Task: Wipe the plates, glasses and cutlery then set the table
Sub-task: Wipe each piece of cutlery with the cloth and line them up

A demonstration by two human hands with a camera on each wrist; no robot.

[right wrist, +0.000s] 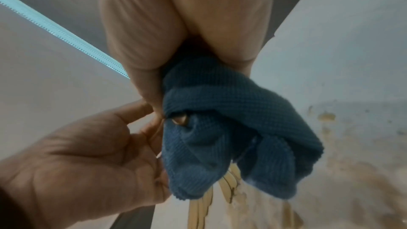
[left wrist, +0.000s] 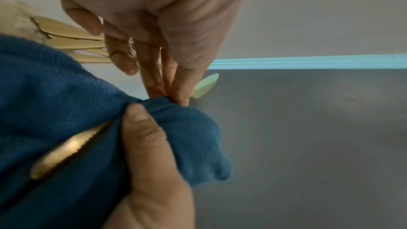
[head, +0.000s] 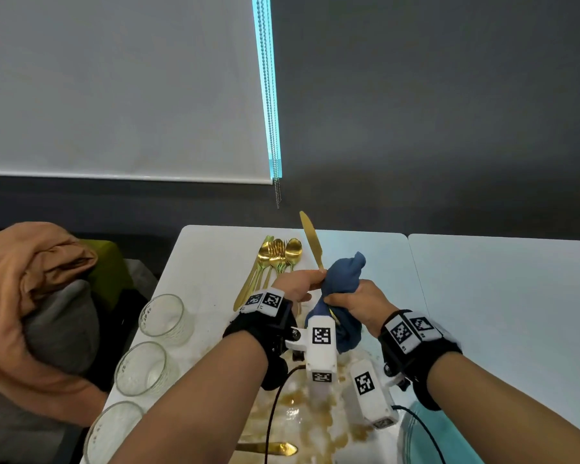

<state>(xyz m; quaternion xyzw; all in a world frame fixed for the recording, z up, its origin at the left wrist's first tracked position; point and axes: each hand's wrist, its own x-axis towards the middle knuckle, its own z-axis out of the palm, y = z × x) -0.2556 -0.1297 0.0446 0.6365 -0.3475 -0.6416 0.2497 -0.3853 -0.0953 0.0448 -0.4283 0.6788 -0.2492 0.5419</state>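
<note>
My left hand pinches a gold knife just below its blade, which points up and away over the white table. My right hand grips a dark blue cloth bunched round the knife's lower part. In the left wrist view the left fingertips meet the blue cloth, the blade tip shows behind them, and a gold end pokes from the cloth. In the right wrist view the right hand squeezes the blue cloth.
A pile of gold spoons and forks lies beyond my left hand. Three empty glasses line the table's left edge. Another gold piece lies near me on a brown-flecked surface. A second white table adjoins on the right. Orange and grey fabric sits left.
</note>
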